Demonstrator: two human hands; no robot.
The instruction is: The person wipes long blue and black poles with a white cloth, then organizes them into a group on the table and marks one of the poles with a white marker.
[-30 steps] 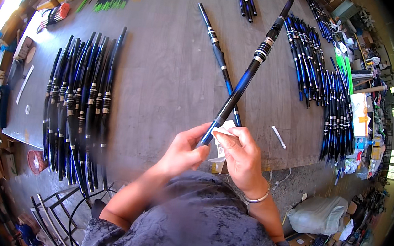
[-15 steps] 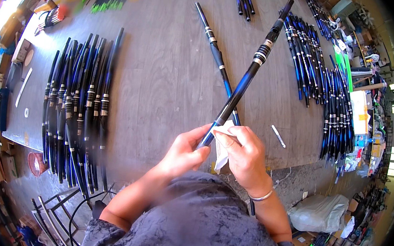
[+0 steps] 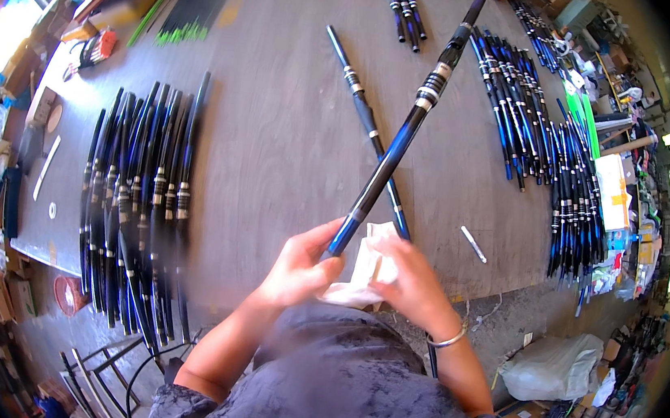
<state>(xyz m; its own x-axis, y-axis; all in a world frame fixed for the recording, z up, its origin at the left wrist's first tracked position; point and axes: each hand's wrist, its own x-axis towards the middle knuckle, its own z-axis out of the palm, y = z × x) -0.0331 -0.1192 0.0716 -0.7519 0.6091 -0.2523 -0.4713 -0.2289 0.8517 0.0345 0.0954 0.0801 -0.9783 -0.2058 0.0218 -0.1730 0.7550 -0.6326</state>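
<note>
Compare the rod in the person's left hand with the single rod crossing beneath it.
The left hand grips the held rod; the lying rod rests on the table. The held rod slants up rightward, the lying rod up leftward. Both are dark, with blue stretches and silvery bands.

Rods (image 3: 160,191) lie bunched left and right on this grey table (image 3: 271,121). Between them lie a lone rod (image 3: 366,120) and a white stick (image 3: 473,245).

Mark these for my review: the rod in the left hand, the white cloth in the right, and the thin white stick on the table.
Rod (image 3: 398,146): head view, middle of the shaft.
White cloth (image 3: 365,265): head view, hanging fold.
White stick (image 3: 474,245): head view, mid-length.
</note>
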